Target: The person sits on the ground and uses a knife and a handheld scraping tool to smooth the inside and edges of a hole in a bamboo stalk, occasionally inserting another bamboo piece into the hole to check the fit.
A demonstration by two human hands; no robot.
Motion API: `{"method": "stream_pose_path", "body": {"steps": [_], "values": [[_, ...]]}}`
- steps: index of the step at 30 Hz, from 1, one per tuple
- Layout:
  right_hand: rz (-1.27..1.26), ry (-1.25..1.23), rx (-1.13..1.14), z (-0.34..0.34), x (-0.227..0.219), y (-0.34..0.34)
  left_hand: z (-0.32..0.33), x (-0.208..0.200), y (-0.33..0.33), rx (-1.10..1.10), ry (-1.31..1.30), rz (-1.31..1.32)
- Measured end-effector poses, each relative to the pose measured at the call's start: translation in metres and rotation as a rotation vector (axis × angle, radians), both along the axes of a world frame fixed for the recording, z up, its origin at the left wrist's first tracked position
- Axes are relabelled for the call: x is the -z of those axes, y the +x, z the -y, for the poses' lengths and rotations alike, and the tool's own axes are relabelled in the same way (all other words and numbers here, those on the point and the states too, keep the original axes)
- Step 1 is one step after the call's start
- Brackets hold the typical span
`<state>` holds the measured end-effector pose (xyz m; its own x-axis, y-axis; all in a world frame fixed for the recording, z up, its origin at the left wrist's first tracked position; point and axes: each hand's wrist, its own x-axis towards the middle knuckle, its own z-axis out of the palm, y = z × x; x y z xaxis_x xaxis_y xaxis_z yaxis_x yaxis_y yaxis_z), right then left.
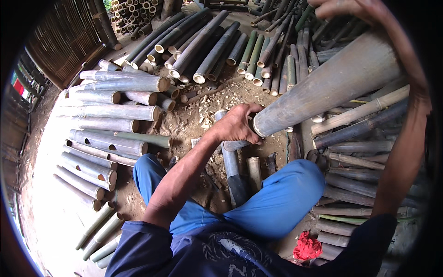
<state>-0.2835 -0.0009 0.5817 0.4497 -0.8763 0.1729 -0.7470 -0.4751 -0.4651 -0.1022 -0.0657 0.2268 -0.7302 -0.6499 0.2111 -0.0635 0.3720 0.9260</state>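
A thick grey-green bamboo section slants from the upper right down to the middle of the view. My left hand grips its lower cut end. My right hand reaches over its upper end at the top right, fingers curled around it. Below the lower end, a slimmer bamboo piece stands on the dirt between my knees in blue trousers.
Cut bamboo lengths lie stacked on the left, at the back and on the right. Wood chips litter the dirt in the middle. A red cloth lies by my right leg.
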Motion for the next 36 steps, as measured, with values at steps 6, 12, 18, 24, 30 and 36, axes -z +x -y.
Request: {"method": "stream_pose_path", "body": {"steps": [6, 12, 18, 24, 30, 36], "values": [[-0.015, 0.061, 0.015, 0.004, 0.001, 0.006, 0.012, 0.011, 0.004, 0.031, -0.073, -0.023], [-0.033, 0.097, 0.055, 0.005, 0.003, 0.008, 0.021, 0.036, -0.008, 0.195, 0.321, -0.179], [-0.065, 0.081, 0.016, 0.01, 0.005, 0.004, 0.004, 0.02, -0.005, -0.037, -0.148, -0.034], [0.585, 0.12, -0.364, 0.03, -0.002, -0.004, -0.025, 0.014, -0.005, -0.272, -0.025, -0.071], [0.68, -0.016, -0.268, 0.041, 0.11, -0.005, -0.025, 0.026, 0.045, -0.094, -0.121, -0.19], [0.652, 0.199, -0.091, 0.048, 0.256, -0.057, -0.035, 0.027, 0.074, -0.204, -0.338, 0.149]]}}
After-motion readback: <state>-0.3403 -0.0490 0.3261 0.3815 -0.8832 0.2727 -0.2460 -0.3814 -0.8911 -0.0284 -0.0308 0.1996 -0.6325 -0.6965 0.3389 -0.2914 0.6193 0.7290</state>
